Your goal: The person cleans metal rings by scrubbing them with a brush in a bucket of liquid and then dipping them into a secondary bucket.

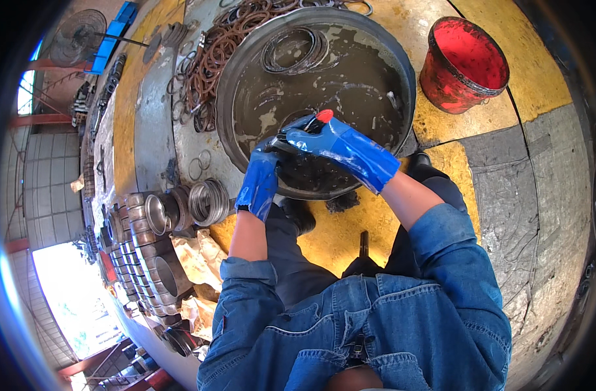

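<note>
Both my hands wear wet blue rubber gloves and meet over the near part of a wide round metal basin (225, 133) of murky grey-brown liquid. My right hand (314, 137) is closed around a tool with a red end (325, 116); most of the tool is hidden by the glove. Close beside it, my left hand (264, 159) is closed on a dark, wet, shiny piece (283, 144), apparently part of a metal ring, though the fingers cover much of it. Farther off in the basin, a stack of thin metal rings (295, 51) lies partly in the liquid.
Many rusty rings (210, 72) are heaped along the basin's left side. A red bucket (464, 65) stands at its right. Shiny ring stacks (208, 202) and metal cylinders (145, 241) line the left. Brown paper (197, 260) lies near my left arm. A fan (77, 38) stands far left.
</note>
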`<state>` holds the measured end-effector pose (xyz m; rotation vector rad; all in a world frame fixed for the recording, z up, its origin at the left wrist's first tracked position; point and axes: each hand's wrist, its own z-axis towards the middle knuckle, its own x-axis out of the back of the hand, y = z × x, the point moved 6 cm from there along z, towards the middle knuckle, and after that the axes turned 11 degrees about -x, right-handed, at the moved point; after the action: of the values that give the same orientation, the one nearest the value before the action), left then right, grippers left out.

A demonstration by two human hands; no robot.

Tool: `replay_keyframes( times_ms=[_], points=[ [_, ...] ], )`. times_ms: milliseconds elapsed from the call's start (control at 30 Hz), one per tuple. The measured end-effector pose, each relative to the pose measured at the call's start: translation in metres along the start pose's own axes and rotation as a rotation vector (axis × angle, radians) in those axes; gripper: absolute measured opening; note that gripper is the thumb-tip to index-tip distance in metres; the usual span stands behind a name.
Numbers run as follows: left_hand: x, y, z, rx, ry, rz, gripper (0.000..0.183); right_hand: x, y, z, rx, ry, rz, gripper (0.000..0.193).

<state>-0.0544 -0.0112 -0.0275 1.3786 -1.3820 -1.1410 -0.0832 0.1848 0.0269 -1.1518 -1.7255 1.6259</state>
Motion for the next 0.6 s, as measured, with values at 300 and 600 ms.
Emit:
replay_keyframes(
  times_ms=[300,600],
  points=[
    [-0.025,0.017,-0.001,0.061,0.067,-0.052,0.02,0.071,0.051,0.018,-0.274,0.598,-0.044,0.023],
    [0.005,-0.016,0.016,-0.058,-0.02,0.302,0.027,0.026,0.029,0.025,-0.094,0.309,0.038,0.026]
  ],
)
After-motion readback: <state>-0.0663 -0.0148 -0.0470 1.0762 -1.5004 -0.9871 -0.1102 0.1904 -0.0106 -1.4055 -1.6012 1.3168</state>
